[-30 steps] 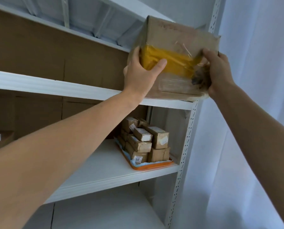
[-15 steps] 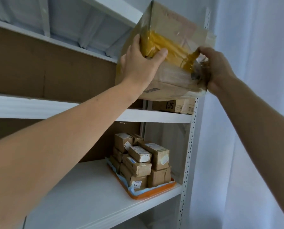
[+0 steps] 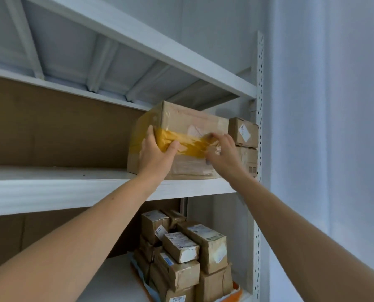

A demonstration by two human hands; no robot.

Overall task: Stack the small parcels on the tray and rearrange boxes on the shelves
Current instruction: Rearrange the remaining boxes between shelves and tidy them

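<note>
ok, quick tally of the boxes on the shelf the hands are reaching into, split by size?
Large box with yellow tape: 1
Smaller boxes stacked to its right, one on another: 2
Total: 3

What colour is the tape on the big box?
Yellow tape wraps the big box; the head view shows it.

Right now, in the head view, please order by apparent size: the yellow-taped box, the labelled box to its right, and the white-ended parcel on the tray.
Largest: yellow-taped box, clearly.
Then: labelled box and white-ended parcel look alike; the parcel is nearer the camera, so I leave them unranked.
</note>
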